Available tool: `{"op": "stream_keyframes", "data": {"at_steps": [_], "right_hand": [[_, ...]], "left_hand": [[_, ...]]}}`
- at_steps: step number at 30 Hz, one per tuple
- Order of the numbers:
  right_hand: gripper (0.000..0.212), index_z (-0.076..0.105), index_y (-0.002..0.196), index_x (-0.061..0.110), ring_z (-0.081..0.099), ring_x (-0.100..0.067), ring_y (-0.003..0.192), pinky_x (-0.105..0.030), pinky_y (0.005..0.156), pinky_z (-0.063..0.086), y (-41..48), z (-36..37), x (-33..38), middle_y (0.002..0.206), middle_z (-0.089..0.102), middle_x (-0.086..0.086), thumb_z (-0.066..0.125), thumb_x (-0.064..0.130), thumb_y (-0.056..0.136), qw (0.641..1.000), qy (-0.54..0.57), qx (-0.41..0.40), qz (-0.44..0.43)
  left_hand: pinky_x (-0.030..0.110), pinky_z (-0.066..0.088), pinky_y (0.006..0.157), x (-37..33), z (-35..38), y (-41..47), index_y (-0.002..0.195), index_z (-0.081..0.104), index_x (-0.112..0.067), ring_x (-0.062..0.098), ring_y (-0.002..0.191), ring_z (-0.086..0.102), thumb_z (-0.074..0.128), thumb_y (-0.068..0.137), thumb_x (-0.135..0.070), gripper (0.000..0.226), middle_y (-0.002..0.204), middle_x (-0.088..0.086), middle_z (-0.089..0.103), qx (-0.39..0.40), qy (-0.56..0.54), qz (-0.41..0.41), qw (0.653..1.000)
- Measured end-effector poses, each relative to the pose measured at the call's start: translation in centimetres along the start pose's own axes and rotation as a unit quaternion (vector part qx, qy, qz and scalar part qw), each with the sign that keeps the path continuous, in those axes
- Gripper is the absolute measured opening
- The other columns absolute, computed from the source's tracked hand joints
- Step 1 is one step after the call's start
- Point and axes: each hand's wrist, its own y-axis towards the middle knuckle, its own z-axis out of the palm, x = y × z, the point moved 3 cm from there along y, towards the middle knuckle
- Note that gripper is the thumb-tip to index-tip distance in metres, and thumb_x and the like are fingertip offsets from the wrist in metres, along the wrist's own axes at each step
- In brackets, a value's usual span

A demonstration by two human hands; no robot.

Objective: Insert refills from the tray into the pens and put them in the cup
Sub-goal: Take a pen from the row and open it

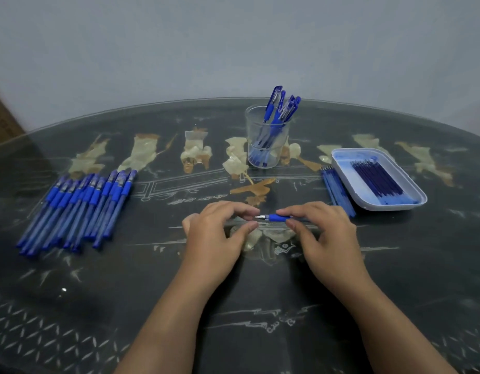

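The pen (276, 218) sits level just above the table (152, 279), dead centre between both hands, metal tip pointing left. The right hand (325, 238) pinches its blue grip between curled forefinger and thumb, and the left hand (214, 236) curls forefinger and thumb around the tip, contact too close to call. Beyond stands the cup (266, 139) holding pens, the tray (341, 168) of refills (376, 179) off right, a row of pens (79, 206) far left.

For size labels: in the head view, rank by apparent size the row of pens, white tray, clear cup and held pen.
1. row of pens
2. white tray
3. clear cup
4. held pen, mostly covered by the right hand, though nearest the camera
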Motion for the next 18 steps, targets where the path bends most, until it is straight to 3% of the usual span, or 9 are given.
{"op": "stream_keyframes", "data": {"at_steps": [5, 7, 10, 14, 16, 18], "right_hand": [[0.028, 0.070, 0.099, 0.043, 0.051, -0.014, 0.100, -0.047, 0.089, 0.043, 0.07, 0.44, -0.33, 0.095, 0.064, 0.020, 0.067, 0.016, 0.090, 1.000, 0.022, -0.008, -0.020], [0.024, 0.070, 0.099, 0.042, 0.052, -0.014, 0.099, -0.045, 0.088, 0.043, -0.01, 0.48, -0.27, 0.095, 0.064, 0.019, 0.065, 0.020, 0.091, 0.999, 0.023, -0.016, -0.027], [0.021, 0.070, 0.099, 0.041, 0.052, -0.014, 0.098, -0.043, 0.087, 0.042, -0.14, 0.50, -0.08, 0.095, 0.063, 0.020, 0.060, 0.025, 0.088, 0.999, 0.018, -0.028, -0.039], [0.021, 0.070, 0.100, 0.041, 0.053, -0.015, 0.097, -0.046, 0.086, 0.043, -0.23, 0.57, 0.00, 0.094, 0.062, 0.020, 0.061, 0.026, 0.088, 0.998, 0.018, -0.035, -0.047], [0.021, 0.070, 0.101, 0.040, 0.053, -0.016, 0.096, -0.048, 0.084, 0.043, -0.23, 0.52, -0.07, 0.094, 0.062, 0.019, 0.062, 0.026, 0.088, 0.998, 0.021, -0.044, -0.046], [0.021, 0.070, 0.101, 0.040, 0.053, -0.016, 0.096, -0.049, 0.085, 0.043, -0.25, 0.48, -0.10, 0.094, 0.062, 0.019, 0.061, 0.026, 0.088, 0.998, 0.024, -0.046, -0.044]], "left_hand": [[0.051, 0.042, 0.096, 0.56, 0.24, 0.23, 0.081, 0.066, -0.045, -0.001, 0.099, 0.059, 0.076, 0.082, -0.024, 0.023, 0.094, -0.027, 0.065, -0.013, -0.010, 0.002, 1.000], [0.040, 0.036, 0.100, 0.50, 0.32, 0.15, 0.080, 0.064, -0.044, -0.005, 0.100, 0.056, 0.072, 0.086, -0.026, 0.020, 0.087, -0.024, 0.065, -0.018, 0.009, 0.013, 1.000], [0.022, 0.019, 0.092, 0.47, 0.46, -0.01, 0.077, 0.059, -0.043, -0.013, 0.098, 0.049, 0.064, 0.091, -0.032, 0.018, 0.085, -0.027, 0.061, -0.025, 0.052, 0.028, 0.998], [0.027, 0.018, 0.087, -0.01, 0.58, -0.16, 0.077, 0.056, -0.041, -0.008, 0.098, 0.050, 0.039, 0.095, -0.060, 0.031, 0.085, -0.024, 0.059, -0.009, 0.063, 0.005, 0.998], [0.026, 0.023, 0.096, 0.01, 0.46, 0.00, 0.087, 0.056, -0.048, -0.009, 0.102, 0.051, 0.049, 0.086, -0.063, 0.017, 0.092, -0.025, 0.060, -0.006, 0.028, 0.004, 1.000], [0.038, 0.035, 0.103, 0.25, 0.33, 0.08, 0.095, 0.056, -0.047, -0.006, 0.103, 0.054, 0.061, 0.080, -0.049, 0.016, 0.098, -0.026, 0.061, 0.006, -0.018, 0.010, 1.000]]}}
